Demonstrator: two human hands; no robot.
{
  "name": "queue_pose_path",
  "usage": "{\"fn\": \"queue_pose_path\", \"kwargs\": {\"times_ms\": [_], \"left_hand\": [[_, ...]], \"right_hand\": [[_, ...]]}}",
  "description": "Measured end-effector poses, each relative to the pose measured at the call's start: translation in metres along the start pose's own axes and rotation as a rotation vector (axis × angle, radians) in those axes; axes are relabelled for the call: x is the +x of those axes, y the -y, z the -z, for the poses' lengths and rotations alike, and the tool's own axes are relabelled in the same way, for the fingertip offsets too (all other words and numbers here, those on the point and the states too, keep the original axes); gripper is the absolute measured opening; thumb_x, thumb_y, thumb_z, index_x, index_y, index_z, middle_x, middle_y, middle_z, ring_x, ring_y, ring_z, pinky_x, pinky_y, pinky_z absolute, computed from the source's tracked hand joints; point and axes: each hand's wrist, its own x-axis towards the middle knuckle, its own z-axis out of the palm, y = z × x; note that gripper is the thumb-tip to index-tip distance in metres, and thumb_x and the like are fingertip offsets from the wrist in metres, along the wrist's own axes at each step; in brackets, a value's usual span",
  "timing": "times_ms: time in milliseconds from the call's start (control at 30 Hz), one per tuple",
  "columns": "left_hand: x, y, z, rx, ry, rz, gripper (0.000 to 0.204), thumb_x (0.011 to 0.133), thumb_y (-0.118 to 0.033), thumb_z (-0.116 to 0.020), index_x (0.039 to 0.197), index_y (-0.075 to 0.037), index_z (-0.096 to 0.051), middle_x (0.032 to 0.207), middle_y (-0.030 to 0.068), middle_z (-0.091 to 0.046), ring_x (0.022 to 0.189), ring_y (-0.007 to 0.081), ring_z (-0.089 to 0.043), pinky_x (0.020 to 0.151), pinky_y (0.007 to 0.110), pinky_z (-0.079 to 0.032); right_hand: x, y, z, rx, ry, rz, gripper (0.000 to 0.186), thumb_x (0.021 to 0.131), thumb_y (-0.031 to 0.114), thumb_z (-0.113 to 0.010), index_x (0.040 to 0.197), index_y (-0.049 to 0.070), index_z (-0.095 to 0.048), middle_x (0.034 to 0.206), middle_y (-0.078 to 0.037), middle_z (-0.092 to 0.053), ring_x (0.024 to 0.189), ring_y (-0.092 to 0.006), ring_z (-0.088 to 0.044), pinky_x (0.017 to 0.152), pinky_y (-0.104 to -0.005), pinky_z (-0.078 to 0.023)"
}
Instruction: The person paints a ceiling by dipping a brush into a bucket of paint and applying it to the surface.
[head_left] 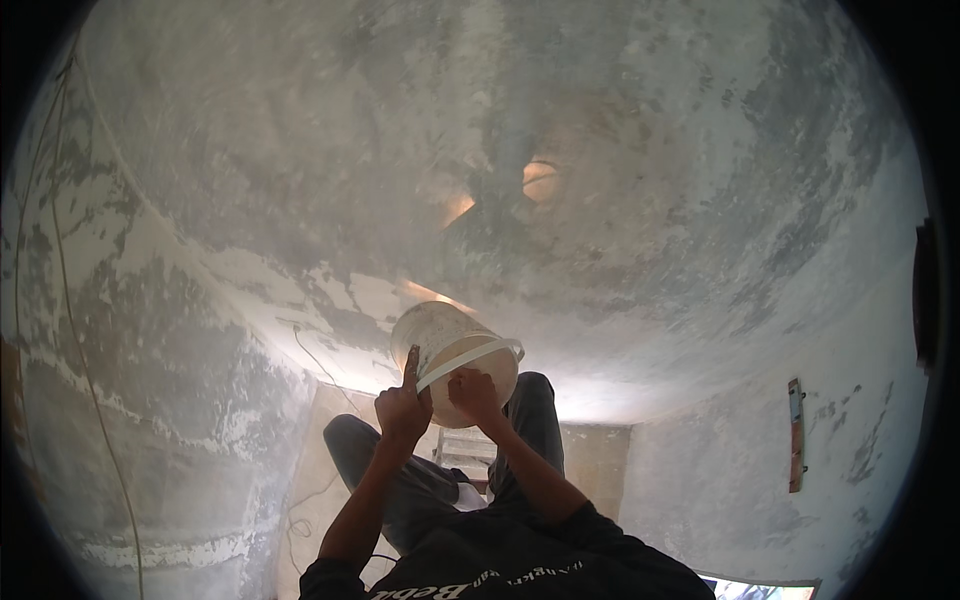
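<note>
A whitish plastic bucket [447,328] is tipped on its side above my knees, its mouth facing me. Its white handle [470,362] crosses the opening. My left hand [403,410] grips the bucket's left rim near the handle's end, the index finger stretched along the outer wall. At the bucket's mouth, my right hand [473,393] is closed with its fingers curled inward. Whatever it may hold is hidden behind the knuckles.
My bent knees [352,440] flank the bucket. Below them part of a stepladder [468,443] shows. A patchy grey plastered wall [640,220] spreads ahead. Cables [78,350] hang down the left wall, and a narrow strip-like tool [796,436] is against the right wall.
</note>
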Motion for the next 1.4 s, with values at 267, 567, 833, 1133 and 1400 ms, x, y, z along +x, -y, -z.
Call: {"fn": "queue_pose_path", "kwargs": {"times_ms": [267,567,833,1133,1400], "left_hand": [[-0.009,-0.007,-0.003,-0.078,0.036,0.042,0.067,0.084,-0.024,-0.058,0.145,-0.018,-0.032,0.056,0.0170,-0.060,0.051,0.0367,-0.060,0.056,0.049,-0.049],[0.015,-0.023,-0.005,0.011,0.189,0.170,0.060,0.086,-0.030,-0.053,0.143,-0.024,-0.033,0.071,0.0245,-0.063,0.068,0.0400,-0.063,0.066,0.051,-0.048],[0.057,-0.037,0.023,-0.495,0.303,0.397,0.039,0.080,-0.017,-0.050,0.117,-0.008,-0.057,0.070,0.0198,-0.066,0.052,0.0281,-0.066,0.052,0.041,-0.054],[0.097,-0.061,0.037,-0.807,0.394,0.213,0.032,0.080,-0.009,-0.045,0.106,0.006,-0.055,0.063,0.0154,-0.061,0.037,0.0199,-0.057,0.027,0.028,-0.041],[0.118,-0.085,0.058,-0.836,0.390,0.198,0.035,0.079,-0.010,-0.046,0.108,0.008,-0.054,0.063,0.0152,-0.060,0.037,0.0194,-0.057,0.026,0.026,-0.040]], "right_hand": [[-0.004,0.011,0.015,0.747,0.295,-0.542,0.033,0.089,0.028,-0.059,0.086,-0.004,-0.067,0.064,-0.011,-0.065,0.055,-0.0151,-0.063,0.052,-0.0310,-0.049],[-0.014,0.007,0.021,0.157,0.060,0.005,0.028,0.091,0.024,-0.054,0.096,-0.001,-0.065,0.076,-0.020,-0.065,0.070,-0.0328,-0.066,0.065,-0.0381,-0.051],[-0.022,0.025,0.130,0.974,-0.141,-0.168,0.037,0.098,0.027,-0.044,0.104,-0.002,-0.065,0.073,-0.008,-0.063,0.068,-0.0153,-0.062,0.062,-0.0293,-0.049],[0.008,0.023,0.204,1.394,-0.620,0.012,0.020,0.093,0.016,-0.056,0.094,-0.003,-0.059,0.071,-0.006,-0.058,0.062,-0.0155,-0.057,0.056,-0.0283,-0.046],[0.124,0.100,0.329,0.941,-1.046,0.518,0.013,0.093,0.011,-0.057,0.085,0.001,-0.053,0.076,-0.007,-0.062,0.069,-0.0117,-0.062,0.058,-0.0252,-0.049]]}}
